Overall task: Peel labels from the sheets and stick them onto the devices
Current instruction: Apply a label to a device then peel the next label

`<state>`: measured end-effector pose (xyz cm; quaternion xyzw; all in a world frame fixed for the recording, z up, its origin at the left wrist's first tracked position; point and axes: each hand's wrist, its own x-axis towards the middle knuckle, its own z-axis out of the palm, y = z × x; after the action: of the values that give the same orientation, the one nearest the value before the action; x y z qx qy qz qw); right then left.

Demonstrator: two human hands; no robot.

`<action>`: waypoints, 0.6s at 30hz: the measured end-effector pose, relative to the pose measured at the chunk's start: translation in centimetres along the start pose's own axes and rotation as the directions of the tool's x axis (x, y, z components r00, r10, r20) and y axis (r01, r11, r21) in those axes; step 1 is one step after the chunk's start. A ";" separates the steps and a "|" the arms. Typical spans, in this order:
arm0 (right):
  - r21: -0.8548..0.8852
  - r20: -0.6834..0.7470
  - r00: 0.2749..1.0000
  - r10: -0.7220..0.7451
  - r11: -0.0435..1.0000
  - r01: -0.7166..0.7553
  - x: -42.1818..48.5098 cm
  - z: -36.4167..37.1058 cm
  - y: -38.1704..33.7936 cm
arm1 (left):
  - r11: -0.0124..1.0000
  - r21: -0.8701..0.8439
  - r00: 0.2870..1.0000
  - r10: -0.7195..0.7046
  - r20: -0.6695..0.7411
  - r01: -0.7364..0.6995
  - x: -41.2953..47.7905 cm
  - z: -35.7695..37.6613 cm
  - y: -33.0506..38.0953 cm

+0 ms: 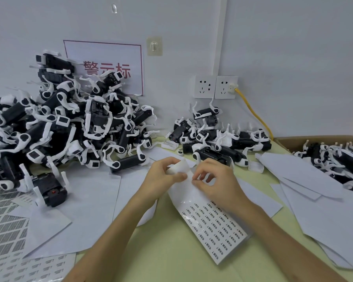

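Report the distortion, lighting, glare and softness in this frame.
Head view: wide-angle distortion tilts the wall trunking and stretches the corners; head view lighting is flat, with faint shadows under the left hand and right hand; there are small glare patches on the glossy label sheet; its print is too soft to read.

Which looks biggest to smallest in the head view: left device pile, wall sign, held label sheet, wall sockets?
1. Left device pile.
2. Wall sign and held label sheet: alike, and the sheet is nearer, so unranked.
3. Wall sockets.
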<state>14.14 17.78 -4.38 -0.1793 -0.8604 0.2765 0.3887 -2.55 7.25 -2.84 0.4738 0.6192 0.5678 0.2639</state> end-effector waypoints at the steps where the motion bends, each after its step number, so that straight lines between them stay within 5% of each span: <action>1: -0.007 0.007 1.000 -0.003 1.000 0.003 0.0 -0.1 0.0 | 1.000 0.027 1.000 0.000 -0.010 0.000 0.1 0.0 -0.1; 5: -0.024 0.030 0.999 -0.023 0.999 0.024 -0.2 -0.1 -0.4 | 0.972 0.233 0.997 0.040 -0.061 -0.025 0.3 0.1 -0.9; 10: 0.052 0.024 1.000 0.017 0.998 -0.018 0.0 -0.2 -0.5 | 0.761 0.648 0.979 0.128 -0.156 0.003 -0.1 0.5 -1.1; 13: 0.083 -0.020 0.999 0.048 0.995 -0.046 0.0 -0.2 -0.3 | 0.795 0.598 0.958 0.240 -0.156 -0.102 -0.1 0.5 -0.7; 18: 0.117 -0.086 0.995 0.054 0.992 -0.044 0.1 -0.4 -0.4 | 0.936 0.327 0.986 0.158 -0.045 -0.134 -0.2 0.9 -0.1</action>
<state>14.35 17.64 -3.87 -0.1898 -0.8201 0.3269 0.4296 -1.76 7.46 -3.19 0.5348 0.6758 0.4934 0.1179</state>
